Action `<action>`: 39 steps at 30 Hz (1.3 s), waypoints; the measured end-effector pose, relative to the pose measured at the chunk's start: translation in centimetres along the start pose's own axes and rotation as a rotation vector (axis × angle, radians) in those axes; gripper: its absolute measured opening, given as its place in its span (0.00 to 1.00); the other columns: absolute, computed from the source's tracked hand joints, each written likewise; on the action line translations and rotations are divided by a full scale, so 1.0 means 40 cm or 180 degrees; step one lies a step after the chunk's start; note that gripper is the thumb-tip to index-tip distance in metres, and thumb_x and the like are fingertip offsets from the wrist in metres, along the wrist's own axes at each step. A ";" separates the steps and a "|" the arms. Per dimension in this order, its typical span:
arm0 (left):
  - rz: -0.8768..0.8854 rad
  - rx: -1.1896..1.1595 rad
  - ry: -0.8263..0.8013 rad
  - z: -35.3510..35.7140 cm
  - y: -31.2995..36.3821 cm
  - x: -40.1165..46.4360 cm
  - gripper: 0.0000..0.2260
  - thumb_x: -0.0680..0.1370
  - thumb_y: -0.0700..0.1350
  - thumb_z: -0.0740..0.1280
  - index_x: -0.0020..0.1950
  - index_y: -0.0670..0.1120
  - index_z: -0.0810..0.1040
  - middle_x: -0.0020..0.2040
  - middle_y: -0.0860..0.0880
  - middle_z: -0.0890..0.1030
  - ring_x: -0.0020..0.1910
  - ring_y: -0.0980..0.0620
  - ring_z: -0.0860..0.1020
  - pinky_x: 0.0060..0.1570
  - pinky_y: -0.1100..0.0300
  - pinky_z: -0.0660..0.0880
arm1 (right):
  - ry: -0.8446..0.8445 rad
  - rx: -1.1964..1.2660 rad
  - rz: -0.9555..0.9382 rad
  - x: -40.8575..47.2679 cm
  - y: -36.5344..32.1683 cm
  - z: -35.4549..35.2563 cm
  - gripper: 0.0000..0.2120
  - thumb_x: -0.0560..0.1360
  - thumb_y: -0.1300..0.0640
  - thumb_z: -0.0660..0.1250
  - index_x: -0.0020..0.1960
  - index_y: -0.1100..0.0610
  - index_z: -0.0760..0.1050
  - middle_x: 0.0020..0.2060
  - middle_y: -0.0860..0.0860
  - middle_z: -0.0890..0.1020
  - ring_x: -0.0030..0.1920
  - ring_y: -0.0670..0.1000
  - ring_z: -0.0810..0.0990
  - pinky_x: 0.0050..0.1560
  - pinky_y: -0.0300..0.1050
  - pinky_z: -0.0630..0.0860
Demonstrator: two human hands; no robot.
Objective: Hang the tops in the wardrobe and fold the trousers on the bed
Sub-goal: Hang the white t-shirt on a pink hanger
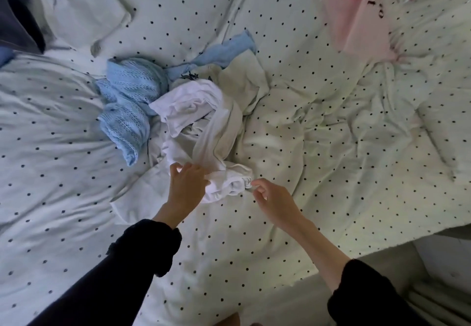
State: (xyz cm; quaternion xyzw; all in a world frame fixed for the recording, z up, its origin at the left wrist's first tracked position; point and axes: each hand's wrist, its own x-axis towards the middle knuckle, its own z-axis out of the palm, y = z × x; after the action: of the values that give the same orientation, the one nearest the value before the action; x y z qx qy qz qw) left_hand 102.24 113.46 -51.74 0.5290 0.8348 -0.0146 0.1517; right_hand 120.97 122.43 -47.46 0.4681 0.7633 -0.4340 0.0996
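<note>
Crumpled white cotton garment (204,131), heaped mid-bed on the dotted white duvet (305,126) beside a pale blue knitted top (127,106), is gripped at its near edge by the left hand (187,185) and pinched by the right hand (270,198).

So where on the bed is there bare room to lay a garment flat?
Bare duvet lies right of the white garment and below the pink item; also left of the blue knit. The middle is crowded: both hands at the pile.
</note>
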 end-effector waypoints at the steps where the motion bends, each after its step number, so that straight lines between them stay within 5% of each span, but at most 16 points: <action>1: 0.0048 -0.0175 0.0236 -0.019 0.001 -0.005 0.05 0.74 0.43 0.70 0.47 0.45 0.82 0.46 0.48 0.83 0.49 0.46 0.79 0.56 0.49 0.62 | -0.0023 0.0000 -0.0026 0.001 -0.001 -0.006 0.13 0.80 0.58 0.58 0.62 0.57 0.73 0.53 0.53 0.82 0.54 0.53 0.79 0.54 0.48 0.73; 6: 0.0119 -0.0912 0.0920 -0.214 0.064 0.011 0.05 0.74 0.40 0.70 0.48 0.42 0.82 0.47 0.46 0.83 0.50 0.45 0.79 0.55 0.51 0.57 | 0.0090 0.0072 -0.0313 -0.018 -0.030 -0.077 0.17 0.78 0.57 0.61 0.66 0.57 0.70 0.60 0.51 0.77 0.60 0.49 0.75 0.54 0.38 0.69; 9: 0.0374 -0.1015 0.1417 -0.363 0.125 0.004 0.06 0.71 0.39 0.71 0.47 0.40 0.82 0.45 0.45 0.84 0.47 0.44 0.81 0.53 0.48 0.60 | 0.0384 0.0065 -0.0559 -0.041 -0.065 -0.154 0.27 0.76 0.52 0.65 0.72 0.56 0.62 0.66 0.51 0.70 0.65 0.51 0.69 0.61 0.44 0.67; 14: 0.0453 -0.1236 0.2103 -0.586 0.227 -0.094 0.10 0.73 0.43 0.67 0.50 0.39 0.82 0.46 0.45 0.84 0.46 0.44 0.80 0.47 0.59 0.54 | 0.0574 -0.0066 -0.0972 -0.118 -0.124 -0.287 0.38 0.72 0.47 0.70 0.75 0.55 0.56 0.69 0.52 0.67 0.68 0.54 0.65 0.65 0.50 0.65; 17: 0.0443 -0.1267 0.2461 -0.705 0.282 -0.203 0.12 0.73 0.45 0.63 0.50 0.42 0.82 0.45 0.47 0.83 0.44 0.46 0.77 0.51 0.56 0.57 | 0.0653 -0.0310 -0.1310 -0.185 -0.174 -0.360 0.31 0.71 0.47 0.71 0.70 0.55 0.66 0.64 0.51 0.73 0.63 0.54 0.71 0.61 0.51 0.70; 20: 0.0296 -0.1393 0.2647 -0.771 0.297 -0.306 0.09 0.74 0.44 0.64 0.49 0.42 0.82 0.43 0.50 0.82 0.42 0.50 0.75 0.52 0.53 0.62 | 0.0903 -0.0393 -0.1561 -0.243 -0.211 -0.418 0.06 0.73 0.52 0.69 0.41 0.53 0.77 0.37 0.47 0.78 0.42 0.52 0.78 0.44 0.43 0.72; 22: 0.0030 -0.1460 0.2802 -0.801 0.276 -0.384 0.06 0.76 0.40 0.67 0.49 0.41 0.82 0.42 0.48 0.82 0.40 0.46 0.77 0.50 0.58 0.68 | 0.1024 -0.0282 -0.1692 -0.286 -0.225 -0.449 0.17 0.74 0.54 0.68 0.29 0.49 0.67 0.25 0.42 0.70 0.31 0.49 0.72 0.35 0.40 0.66; 24: -0.0382 -0.1569 0.2999 -0.818 0.237 -0.456 0.04 0.75 0.37 0.69 0.48 0.40 0.82 0.39 0.50 0.80 0.35 0.51 0.76 0.39 0.73 0.67 | 0.1124 -0.0161 -0.1780 -0.314 -0.237 -0.476 0.16 0.74 0.55 0.68 0.30 0.49 0.68 0.25 0.43 0.71 0.31 0.49 0.71 0.31 0.41 0.63; 26: -0.0801 -0.1496 0.3195 -0.823 0.193 -0.542 0.05 0.73 0.37 0.70 0.48 0.40 0.82 0.36 0.50 0.79 0.31 0.55 0.73 0.34 0.76 0.66 | 0.1160 -0.0117 -0.1963 -0.351 -0.279 -0.497 0.12 0.74 0.55 0.69 0.33 0.52 0.73 0.28 0.45 0.75 0.33 0.50 0.73 0.32 0.40 0.64; 31: -0.1654 -0.1231 0.3256 -0.803 0.086 -0.744 0.04 0.73 0.40 0.72 0.46 0.41 0.81 0.36 0.43 0.81 0.40 0.39 0.79 0.41 0.58 0.69 | 0.1116 0.0054 -0.2733 -0.468 -0.477 -0.488 0.03 0.73 0.58 0.70 0.42 0.58 0.82 0.36 0.49 0.82 0.39 0.50 0.80 0.42 0.44 0.73; 36: -0.2628 -0.1180 0.3449 -0.795 -0.039 -1.006 0.05 0.76 0.46 0.66 0.50 0.48 0.80 0.43 0.46 0.82 0.49 0.41 0.77 0.58 0.51 0.64 | 0.0748 0.0196 -0.3859 -0.679 -0.753 -0.372 0.05 0.71 0.62 0.71 0.46 0.58 0.84 0.34 0.37 0.78 0.35 0.35 0.76 0.42 0.33 0.72; 39: -0.2997 -0.1296 0.3455 -0.777 -0.113 -1.201 0.06 0.76 0.45 0.65 0.51 0.51 0.79 0.46 0.49 0.82 0.53 0.43 0.76 0.57 0.55 0.58 | 0.0253 0.0145 -0.4341 -0.824 -0.891 -0.230 0.05 0.71 0.63 0.71 0.45 0.58 0.84 0.37 0.42 0.82 0.40 0.42 0.80 0.46 0.39 0.75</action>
State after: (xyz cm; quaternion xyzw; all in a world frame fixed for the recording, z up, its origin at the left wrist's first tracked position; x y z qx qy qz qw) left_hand 109.79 75.01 -9.83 0.0098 0.9168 0.3401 -0.2091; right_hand 112.63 102.09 -3.24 -0.0999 0.8813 -0.3981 -0.2341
